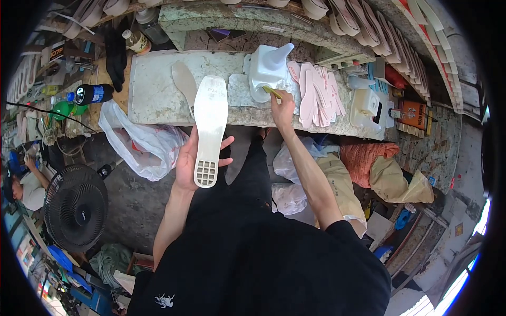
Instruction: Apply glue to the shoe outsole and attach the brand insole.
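My left hand (188, 160) holds a pale shoe sole (212, 113) from below, its heel end with a grid of square hollows toward me. The thumb and fingers show on either side of it. My right hand (283, 109) is closed on a small yellow-green flat tool (272, 91), whose tip is at the low opening of a white plastic jug (266, 67) with a cone-shaped spout. I cannot tell how far the tip goes in. A second pale sole (184, 82) lies on the bench, partly behind the held one. Right of the jug lies a pile of pink insoles (320, 96).
Another white plastic container (365, 105) stands at the bench's right end. White plastic bags (142, 145) hang at the front left, near a black fan (76, 208). Sacks (337, 179) stand below on the right. Rows of insoles (369, 29) line the far shelf. A person (32, 184) sits far left.
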`<state>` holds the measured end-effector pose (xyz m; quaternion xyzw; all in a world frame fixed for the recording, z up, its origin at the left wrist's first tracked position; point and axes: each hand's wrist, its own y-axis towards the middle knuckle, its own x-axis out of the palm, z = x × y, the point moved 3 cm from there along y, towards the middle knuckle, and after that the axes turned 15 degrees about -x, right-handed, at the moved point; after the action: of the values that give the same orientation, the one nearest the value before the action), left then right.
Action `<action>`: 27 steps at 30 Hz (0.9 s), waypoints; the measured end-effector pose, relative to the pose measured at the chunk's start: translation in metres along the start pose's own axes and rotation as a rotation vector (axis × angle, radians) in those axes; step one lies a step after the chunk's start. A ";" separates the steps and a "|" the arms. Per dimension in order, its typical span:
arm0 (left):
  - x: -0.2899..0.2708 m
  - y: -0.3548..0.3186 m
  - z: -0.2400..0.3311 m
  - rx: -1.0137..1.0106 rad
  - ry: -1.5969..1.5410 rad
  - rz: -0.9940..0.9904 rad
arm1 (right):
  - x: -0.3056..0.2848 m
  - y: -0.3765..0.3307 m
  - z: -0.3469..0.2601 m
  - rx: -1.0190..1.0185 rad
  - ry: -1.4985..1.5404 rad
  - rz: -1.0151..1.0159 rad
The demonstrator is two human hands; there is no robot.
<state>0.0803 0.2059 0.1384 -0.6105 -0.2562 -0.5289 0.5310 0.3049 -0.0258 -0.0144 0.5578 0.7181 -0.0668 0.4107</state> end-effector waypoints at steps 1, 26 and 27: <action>-0.001 0.000 -0.001 -0.003 0.022 0.000 | 0.005 0.000 -0.004 -0.027 -0.044 -0.012; -0.003 0.001 -0.010 -0.029 0.125 -0.026 | 0.009 -0.035 0.023 0.209 0.225 -0.015; -0.007 0.003 -0.011 -0.046 0.128 -0.025 | 0.011 -0.037 0.026 0.273 0.267 -0.015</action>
<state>0.0764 0.1967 0.1299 -0.5841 -0.2169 -0.5793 0.5256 0.2859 -0.0457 -0.0526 0.6069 0.7547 -0.0919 0.2316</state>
